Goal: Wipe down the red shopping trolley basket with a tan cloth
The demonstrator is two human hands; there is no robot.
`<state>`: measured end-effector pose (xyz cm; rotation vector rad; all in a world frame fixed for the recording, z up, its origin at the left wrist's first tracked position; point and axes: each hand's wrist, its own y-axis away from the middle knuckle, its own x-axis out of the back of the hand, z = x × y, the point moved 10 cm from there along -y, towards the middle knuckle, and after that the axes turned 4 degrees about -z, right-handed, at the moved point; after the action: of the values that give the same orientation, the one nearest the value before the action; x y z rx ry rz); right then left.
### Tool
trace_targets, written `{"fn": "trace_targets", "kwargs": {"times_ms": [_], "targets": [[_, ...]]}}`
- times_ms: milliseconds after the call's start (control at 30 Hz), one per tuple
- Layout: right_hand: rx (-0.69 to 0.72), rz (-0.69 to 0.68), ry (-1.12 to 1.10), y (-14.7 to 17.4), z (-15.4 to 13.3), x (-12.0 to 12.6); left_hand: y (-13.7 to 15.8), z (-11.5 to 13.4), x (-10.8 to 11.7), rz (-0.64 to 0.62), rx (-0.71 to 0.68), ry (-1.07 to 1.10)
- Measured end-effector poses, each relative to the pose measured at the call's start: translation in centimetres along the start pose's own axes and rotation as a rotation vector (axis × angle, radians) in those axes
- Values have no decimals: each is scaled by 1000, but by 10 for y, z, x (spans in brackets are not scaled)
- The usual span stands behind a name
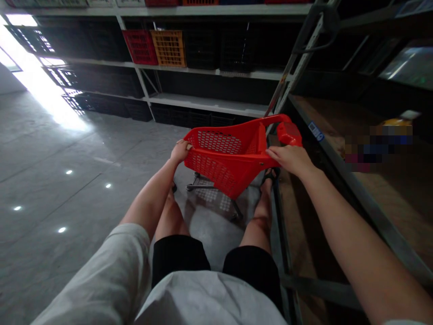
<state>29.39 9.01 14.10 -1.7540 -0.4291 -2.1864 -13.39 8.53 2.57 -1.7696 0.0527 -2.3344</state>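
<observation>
A red plastic shopping cart (223, 167) with perforated sides stands sideways before me on a dark wheeled frame. My left hand (180, 151) is closed over the rim at the cart's left end, thumb on the inner side. Near the other end, my right hand (291, 159) grips the top rim just short of the raised red handle part (288, 133). The basket looks bare inside as far as I can see; its lower inside is hidden by the near wall.
Metal shelving (209, 104) runs across the back, holding a red crate (140, 47), a yellow crate (168, 48) and several black crates. On my right is a wooden-topped shelf (324, 194) with a metal edge and a blurred item. Grey floor (84, 189) stretches left.
</observation>
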Motion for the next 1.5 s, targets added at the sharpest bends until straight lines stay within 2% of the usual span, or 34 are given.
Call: {"fn": "trace_targets", "kwargs": {"times_ms": [67, 133, 167, 233, 333, 400, 433, 467, 533, 667, 767, 867, 933, 1000, 1067, 1167, 1267, 1333, 1400, 1500], "targets": [[-52, 60, 11, 2, -3, 1, 14, 10, -2, 109, 37, 74], [-82, 201, -4, 6, -16, 8, 29, 41, -6, 255, 7, 226], [-73, 272, -17, 8, -26, 11, 36, 65, -10, 316, -49, 316], [-25, 353, -54, 9, -48, 13, 46, 130, -22, 345, -236, 448], [-22, 330, -103, 5, -61, 6, 59, 229, -31, 344, -534, 575], [-46, 315, -116, 3, -59, 3, 64, 270, -32, 331, -644, 594], [-47, 315, -115, 4, -56, 2, 65, 280, -32, 312, -666, 580], [-43, 318, -112, 4, -54, 1, 64, 283, -33, 285, -667, 551], [-36, 324, -101, 6, -46, -2, 59, 268, -37, 210, -623, 460], [-14, 313, -66, 9, -37, -9, 44, 196, -46, 50, -473, 233], [44, 308, -36, 15, -40, -9, 39, 152, -38, 13, -468, 174], [134, 305, -40, 29, -48, -5, 43, 134, -28, 5, -476, 157], [174, 301, -97, 40, -49, 1, 50, 136, -23, -14, -465, 205], [146, 285, -182, 48, -41, 10, 60, 153, -19, -71, -485, 329], [64, 245, -233, 50, -25, 17, 67, 187, -12, -142, -542, 510], [-90, 140, -196, 48, 8, 16, 65, 253, 9, -176, -634, 792], [-195, -38, -153, 50, 35, -2, 57, 321, 30, -138, -765, 961], [-208, -107, -137, 57, 42, -12, 59, 359, 32, -136, -888, 956], [-180, -104, -109, 66, 41, -14, 70, 387, 19, -176, -1029, 821], [-94, -102, -66, 77, 30, -12, 80, 402, -14, -237, -1196, 535]]}}
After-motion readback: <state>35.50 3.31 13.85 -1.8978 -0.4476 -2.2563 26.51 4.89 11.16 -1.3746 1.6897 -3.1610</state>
